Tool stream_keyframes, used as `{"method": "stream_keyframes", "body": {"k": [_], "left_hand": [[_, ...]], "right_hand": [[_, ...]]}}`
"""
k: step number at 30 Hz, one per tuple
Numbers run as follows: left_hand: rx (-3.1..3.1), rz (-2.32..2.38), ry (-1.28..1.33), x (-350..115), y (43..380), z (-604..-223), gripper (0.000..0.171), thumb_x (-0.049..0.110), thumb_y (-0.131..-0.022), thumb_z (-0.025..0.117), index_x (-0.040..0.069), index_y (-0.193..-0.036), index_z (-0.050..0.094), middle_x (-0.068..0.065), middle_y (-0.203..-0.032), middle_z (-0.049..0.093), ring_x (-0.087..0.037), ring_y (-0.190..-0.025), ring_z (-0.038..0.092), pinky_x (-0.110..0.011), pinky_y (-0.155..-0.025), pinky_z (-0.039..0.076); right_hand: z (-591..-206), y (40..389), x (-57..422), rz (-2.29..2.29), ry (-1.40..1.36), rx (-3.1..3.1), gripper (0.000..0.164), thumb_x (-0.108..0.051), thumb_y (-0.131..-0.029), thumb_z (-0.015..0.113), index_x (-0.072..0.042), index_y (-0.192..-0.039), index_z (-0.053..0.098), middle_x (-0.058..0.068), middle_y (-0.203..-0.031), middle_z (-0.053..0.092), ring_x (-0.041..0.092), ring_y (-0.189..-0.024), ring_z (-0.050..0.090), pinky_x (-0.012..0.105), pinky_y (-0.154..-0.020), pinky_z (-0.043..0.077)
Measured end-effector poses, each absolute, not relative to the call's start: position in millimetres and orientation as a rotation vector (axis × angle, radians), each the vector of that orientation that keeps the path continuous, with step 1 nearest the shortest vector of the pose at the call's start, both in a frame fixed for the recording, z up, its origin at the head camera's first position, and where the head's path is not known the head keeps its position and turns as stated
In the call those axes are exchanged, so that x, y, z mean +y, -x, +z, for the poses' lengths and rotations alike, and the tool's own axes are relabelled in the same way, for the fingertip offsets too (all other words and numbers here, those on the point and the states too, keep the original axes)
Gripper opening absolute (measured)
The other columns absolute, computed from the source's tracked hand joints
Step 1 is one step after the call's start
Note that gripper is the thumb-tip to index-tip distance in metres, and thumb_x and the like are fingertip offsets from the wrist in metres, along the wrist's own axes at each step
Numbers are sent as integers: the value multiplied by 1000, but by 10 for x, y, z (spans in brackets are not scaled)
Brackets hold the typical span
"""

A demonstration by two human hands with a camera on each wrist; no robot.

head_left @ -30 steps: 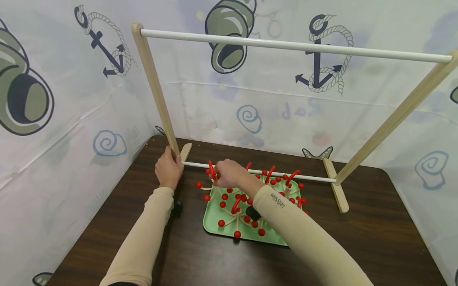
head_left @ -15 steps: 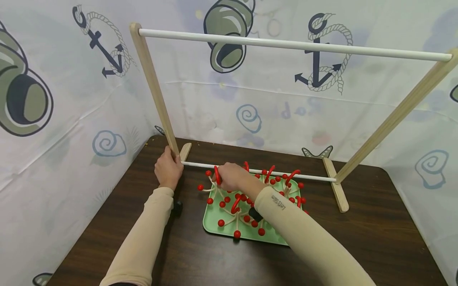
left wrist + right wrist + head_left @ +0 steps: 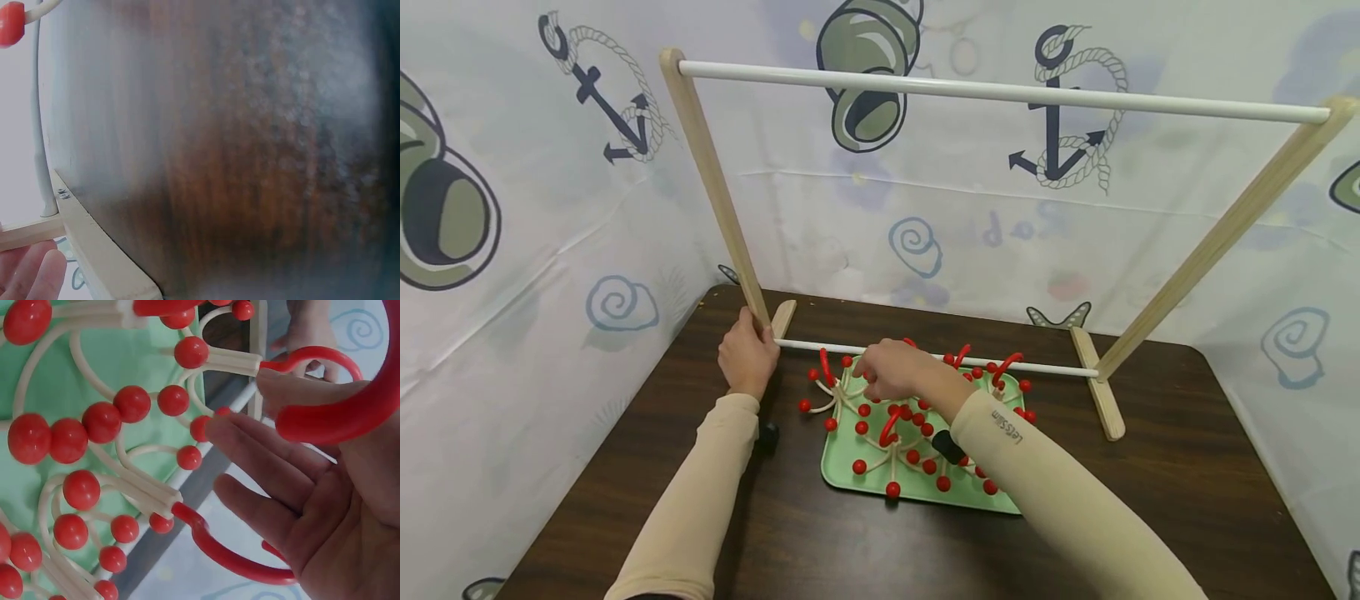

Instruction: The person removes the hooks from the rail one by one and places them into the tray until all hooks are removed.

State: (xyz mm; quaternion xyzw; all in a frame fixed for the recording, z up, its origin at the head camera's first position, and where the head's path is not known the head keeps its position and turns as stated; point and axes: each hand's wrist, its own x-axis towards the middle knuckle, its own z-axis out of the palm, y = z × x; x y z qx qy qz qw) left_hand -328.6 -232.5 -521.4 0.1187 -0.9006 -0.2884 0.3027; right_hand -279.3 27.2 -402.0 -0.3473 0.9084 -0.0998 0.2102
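My left hand [image 3: 748,354] grips the foot of the left wooden post [image 3: 718,196] of a rack; in the left wrist view its fingertips [image 3: 50,275] show beside the wooden bar. Over the back of a green tray [image 3: 838,467] is my right hand [image 3: 891,371], its fingers loosely extended and holding nothing. Just left of it stands a spider-like piece [image 3: 838,390] with beige arms, red ball tips and a red hook on top. In the right wrist view my right hand's palm [image 3: 319,512] shows among red hooks [image 3: 237,565], beside another beige piece [image 3: 147,494].
Several more hooked pieces [image 3: 893,450] crowd the tray. A white lower rod [image 3: 1052,368] runs along behind it, and a white upper rod [image 3: 1000,90] spans high above. The right post [image 3: 1217,242] stands on a wooden foot [image 3: 1097,383]. A patterned cloth [image 3: 850,225] hangs behind.
The leftmost hooked piece, earlier at my right fingers, has shifted left and is let go. My right hand has moved slightly right. My left hand stays on the post.
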Motion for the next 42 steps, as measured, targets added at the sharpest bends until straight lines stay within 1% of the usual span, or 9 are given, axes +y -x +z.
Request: {"method": "stream_keyframes", "body": {"k": [1,3,5,9,16,20,32,38,42], "left_hand": [[-2386,-762,-319,-2335,3287,-5211,24,17,-89,64,4,-109,56,-20,-89,66,-49,-81,63,-62,-68,46],[-2386,-761,-332,-2350,3287,-5209,25,16,-89,64,5,-109,56,-20,-90,66,-49,-82,63,-62,-69,45],[-2390,-765,-337,-2357,3279,-5214,25,16,-89,63,4,-110,55,-21,-90,65,-50,-83,63,-63,-69,45],[-2410,-777,-347,-2350,3265,-5236,25,16,-90,63,4,-110,55,-21,-90,65,-49,-83,63,-62,-69,45],[-2402,-770,-340,-2336,3265,-5238,24,17,-90,63,5,-108,55,-20,-89,65,-49,-81,63,-62,-67,45],[-2400,-766,-326,-2336,3271,-5214,23,18,-90,63,5,-108,55,-20,-89,65,-49,-81,63,-62,-67,45],[-2398,-760,-323,-2381,3280,-5211,24,19,-91,63,4,-108,55,-20,-88,65,-48,-82,63,-62,-68,46],[-2396,-772,-329,-2380,3258,-5186,24,18,-90,64,5,-109,56,-20,-89,66,-49,-82,63,-62,-68,45],[-2402,-776,-331,-2382,3252,-5172,25,18,-90,64,4,-109,56,-20,-89,66,-48,-82,63,-62,-68,45]], "right_hand": [[-4027,2797,249,-291,966,2534,40,-18,-94,65,-10,-134,61,15,-96,70,13,-68,54,27,-67,45],[-4058,2800,193,-320,973,2559,45,-23,-94,67,-11,-136,58,10,-114,69,15,-92,65,29,-80,50],[-4103,2797,130,-364,985,2556,51,-27,-94,67,-11,-141,53,7,-130,63,20,-112,61,34,-93,47],[-4189,2771,43,-442,1004,2514,52,-30,-95,65,-13,-143,51,2,-141,54,22,-126,53,36,-101,42],[-4189,2758,99,-515,1004,2536,26,-28,-93,68,-13,-114,71,0,-115,69,17,-102,65,30,-84,50],[-4143,2766,196,-538,995,2516,20,-28,-92,70,-14,-107,73,-1,-111,70,15,-99,65,29,-82,50],[-4020,2734,341,-436,955,2488,22,-26,-92,70,-12,-108,74,3,-113,70,19,-106,64,33,-87,50],[-3996,2701,395,-400,979,2443,20,-25,-92,69,-11,-105,75,1,-109,71,16,-101,65,31,-84,50],[-3958,2714,457,-405,960,2416,27,-28,-94,67,-9,-112,72,4,-116,69,18,-107,64,33,-88,49]]}}
